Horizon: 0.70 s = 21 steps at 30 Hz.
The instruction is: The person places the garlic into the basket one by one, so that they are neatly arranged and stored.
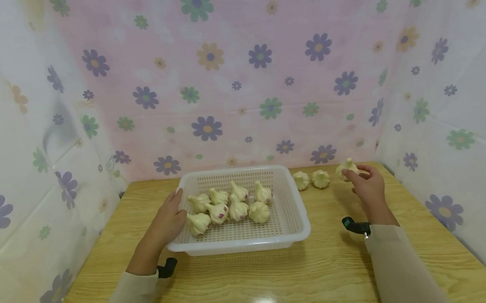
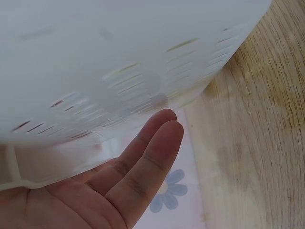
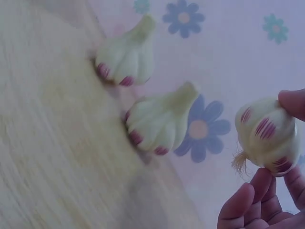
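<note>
In the head view my left hand (image 1: 169,221) holds the left rim of a white plastic basket (image 1: 250,242). In the left wrist view its straight fingers (image 2: 159,148) lie along the outside of the slotted wall (image 2: 128,43), and the thumb is hidden. Several garlic bulbs (image 1: 237,208) lie inside the basket, mostly in its left and middle part. At the table's back right, my right hand (image 1: 370,186) pinches a garlic bulb (image 3: 267,131) between thumb and fingertips, its root tuft showing in the right wrist view. Two more garlic bulbs (image 1: 320,179) (image 1: 301,180) stand between basket and right hand.
The wood-grain table (image 1: 236,285) carries everything. A flowered pink cloth (image 1: 237,76) hangs along its back edge, with pale flowered cloths (image 1: 458,106) at both sides. Black wrist-worn devices (image 1: 356,227) sit at both cuffs.
</note>
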Each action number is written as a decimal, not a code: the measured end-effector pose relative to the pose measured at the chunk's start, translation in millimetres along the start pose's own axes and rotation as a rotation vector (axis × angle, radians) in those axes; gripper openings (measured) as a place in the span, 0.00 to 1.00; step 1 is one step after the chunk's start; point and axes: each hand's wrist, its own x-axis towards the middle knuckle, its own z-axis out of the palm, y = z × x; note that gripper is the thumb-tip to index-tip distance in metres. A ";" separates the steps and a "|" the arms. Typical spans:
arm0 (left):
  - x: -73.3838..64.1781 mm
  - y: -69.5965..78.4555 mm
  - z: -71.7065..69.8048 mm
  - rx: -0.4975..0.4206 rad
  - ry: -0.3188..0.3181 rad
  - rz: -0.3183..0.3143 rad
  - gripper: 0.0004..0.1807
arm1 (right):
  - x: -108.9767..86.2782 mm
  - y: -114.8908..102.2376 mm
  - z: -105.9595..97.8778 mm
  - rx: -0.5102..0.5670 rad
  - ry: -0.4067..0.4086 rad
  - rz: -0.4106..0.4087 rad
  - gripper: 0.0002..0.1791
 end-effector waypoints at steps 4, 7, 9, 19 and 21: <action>0.0 0.7 -0.2 0.001 0.003 -0.001 0.37 | -11.8 -13.9 -0.2 0.057 -0.022 -0.021 0.34; 0.9 2.4 -0.7 0.006 0.000 0.000 0.37 | -19.5 -23.3 -1.1 0.097 -0.044 -0.056 0.31; 1.4 3.9 -0.9 0.008 -0.003 0.000 0.37 | -23.7 -28.0 -1.4 0.129 -0.060 -0.074 0.30; -1.3 3.3 -2.4 0.014 -0.011 -0.006 0.37 | -38.0 -41.5 15.0 0.242 -0.154 -0.143 0.26; -1.8 2.1 -1.9 0.017 -0.010 -0.007 0.37 | -40.6 -43.3 18.6 0.236 -0.169 -0.147 0.28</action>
